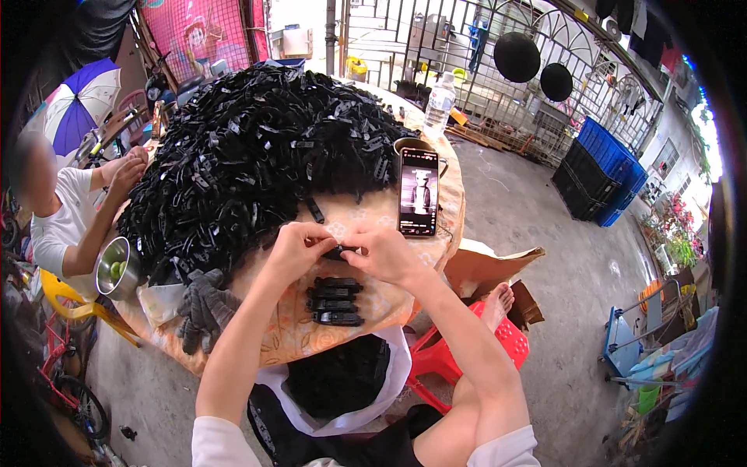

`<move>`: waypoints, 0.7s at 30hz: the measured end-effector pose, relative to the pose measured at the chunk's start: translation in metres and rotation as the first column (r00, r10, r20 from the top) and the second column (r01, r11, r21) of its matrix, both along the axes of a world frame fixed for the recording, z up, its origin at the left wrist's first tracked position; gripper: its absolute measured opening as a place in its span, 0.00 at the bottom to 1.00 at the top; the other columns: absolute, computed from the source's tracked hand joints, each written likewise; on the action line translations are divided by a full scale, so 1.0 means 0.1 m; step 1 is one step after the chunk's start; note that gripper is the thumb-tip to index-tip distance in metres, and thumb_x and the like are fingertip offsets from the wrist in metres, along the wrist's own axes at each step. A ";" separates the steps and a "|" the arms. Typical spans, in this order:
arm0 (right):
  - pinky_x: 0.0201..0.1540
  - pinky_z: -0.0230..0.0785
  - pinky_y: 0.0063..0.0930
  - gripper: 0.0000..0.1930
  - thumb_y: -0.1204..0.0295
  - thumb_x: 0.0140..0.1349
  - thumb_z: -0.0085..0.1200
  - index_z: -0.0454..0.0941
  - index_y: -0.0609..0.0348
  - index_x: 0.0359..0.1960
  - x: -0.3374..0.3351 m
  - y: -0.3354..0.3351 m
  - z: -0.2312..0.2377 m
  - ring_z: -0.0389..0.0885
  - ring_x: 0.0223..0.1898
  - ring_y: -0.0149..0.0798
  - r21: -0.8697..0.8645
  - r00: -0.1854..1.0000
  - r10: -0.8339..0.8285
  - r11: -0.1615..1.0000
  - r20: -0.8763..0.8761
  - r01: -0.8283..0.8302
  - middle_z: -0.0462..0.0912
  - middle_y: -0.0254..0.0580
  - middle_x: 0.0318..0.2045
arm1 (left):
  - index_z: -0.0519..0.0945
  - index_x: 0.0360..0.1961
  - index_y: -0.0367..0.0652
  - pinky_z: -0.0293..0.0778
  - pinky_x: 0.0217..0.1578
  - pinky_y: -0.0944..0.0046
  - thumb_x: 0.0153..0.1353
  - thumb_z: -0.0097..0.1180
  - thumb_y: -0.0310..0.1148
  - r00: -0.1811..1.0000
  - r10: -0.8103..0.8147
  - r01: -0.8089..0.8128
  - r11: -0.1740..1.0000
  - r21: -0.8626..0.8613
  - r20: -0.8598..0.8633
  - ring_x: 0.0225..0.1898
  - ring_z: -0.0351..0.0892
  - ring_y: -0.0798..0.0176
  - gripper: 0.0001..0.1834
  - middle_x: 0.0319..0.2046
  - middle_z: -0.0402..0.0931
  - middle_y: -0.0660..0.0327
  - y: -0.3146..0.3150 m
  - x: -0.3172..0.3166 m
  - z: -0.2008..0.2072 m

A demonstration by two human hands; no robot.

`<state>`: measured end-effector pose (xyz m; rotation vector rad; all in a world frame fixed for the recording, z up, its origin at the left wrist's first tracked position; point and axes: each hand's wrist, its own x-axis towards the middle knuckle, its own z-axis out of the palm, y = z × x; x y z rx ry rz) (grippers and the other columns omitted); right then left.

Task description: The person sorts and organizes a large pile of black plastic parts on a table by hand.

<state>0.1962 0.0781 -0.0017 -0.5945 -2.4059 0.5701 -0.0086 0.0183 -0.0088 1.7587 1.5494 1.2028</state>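
Observation:
A small black plastic piece (337,253), perhaps a strap or clip, is pinched between the fingertips of my left hand (297,247) and my right hand (381,251). Both hands are closed on it above the near side of the table (284,338), which has a patterned orange cloth. Just below them, several similar black pieces (334,302) lie stacked in a short row. Beyond, a large heap of black pieces (257,148) covers much of the tabletop. One loose piece (314,210) rests at the heap's near edge.
A phone (419,194) leans against a metal mug (414,144); a bottle (440,101) stands behind. Grey gloves (204,307) lie left. An open white sack (398,366) sits below. A co-worker (74,202) is at left, near a steel bowl (117,268). A red stool (510,342) stands right.

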 end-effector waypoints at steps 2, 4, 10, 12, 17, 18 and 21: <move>0.40 0.74 0.36 0.09 0.70 0.57 0.63 0.84 0.60 0.38 0.00 -0.01 0.02 0.81 0.36 0.49 0.018 1.000 -0.004 1.000 0.029 0.004 0.82 0.45 0.34 | 0.86 0.34 0.35 0.73 0.30 0.66 0.56 0.67 0.25 1.000 -0.008 0.008 1.000 0.023 0.005 0.26 0.77 0.68 0.06 0.26 0.83 0.56 0.01 0.01 -0.02; 0.40 0.74 0.37 0.08 0.70 0.58 0.62 0.84 0.60 0.37 0.00 -0.02 0.04 0.81 0.36 0.50 0.038 0.998 -0.009 0.999 0.055 0.006 0.82 0.46 0.33 | 0.86 0.34 0.35 0.73 0.29 0.66 0.55 0.68 0.25 1.000 -0.016 0.016 0.999 0.049 0.008 0.26 0.77 0.68 0.06 0.26 0.82 0.56 0.02 0.01 -0.03; 0.39 0.73 0.40 0.07 0.70 0.57 0.62 0.84 0.59 0.36 0.00 -0.05 -0.01 0.81 0.36 0.50 0.131 1.000 0.001 0.991 0.013 -0.003 0.81 0.46 0.32 | 0.85 0.31 0.35 0.73 0.29 0.65 0.53 0.68 0.22 1.000 0.003 -0.002 0.999 0.047 -0.019 0.26 0.77 0.65 0.05 0.25 0.81 0.54 0.01 0.03 -0.07; 0.39 0.73 0.40 0.07 0.71 0.57 0.62 0.84 0.59 0.35 0.00 -0.06 0.00 0.81 0.36 0.50 0.084 0.999 -0.026 0.996 0.023 0.024 0.80 0.46 0.31 | 0.85 0.30 0.34 0.73 0.29 0.64 0.53 0.68 0.22 1.000 0.010 -0.009 0.997 0.083 -0.019 0.25 0.77 0.64 0.05 0.25 0.81 0.54 0.03 0.02 -0.10; 0.39 0.73 0.40 0.08 0.71 0.58 0.61 0.85 0.57 0.39 -0.03 -0.07 -0.02 0.81 0.36 0.51 0.034 0.998 -0.052 0.998 0.036 0.051 0.80 0.46 0.31 | 0.84 0.31 0.35 0.73 0.28 0.63 0.53 0.68 0.23 0.996 0.043 -0.029 0.985 0.167 -0.081 0.25 0.77 0.62 0.05 0.25 0.80 0.54 0.06 0.01 -0.19; 0.39 0.73 0.40 0.09 0.71 0.58 0.61 0.85 0.57 0.40 -0.01 -0.08 -0.03 0.81 0.36 0.51 0.008 0.998 -0.052 0.999 0.033 0.051 0.81 0.47 0.31 | 0.85 0.32 0.35 0.73 0.29 0.63 0.53 0.68 0.24 0.996 0.043 -0.030 0.986 0.163 -0.076 0.25 0.77 0.61 0.06 0.25 0.80 0.54 0.04 0.02 -0.17; 0.38 0.75 0.42 0.13 0.64 0.61 0.58 0.85 0.48 0.46 0.02 -0.02 -0.12 0.82 0.34 0.51 0.093 0.999 -0.041 0.995 -0.010 0.042 0.82 0.43 0.34 | 0.85 0.32 0.35 0.73 0.28 0.63 0.55 0.66 0.24 0.996 0.048 -0.039 0.993 0.114 -0.075 0.25 0.78 0.61 0.05 0.25 0.80 0.53 0.00 0.05 -0.08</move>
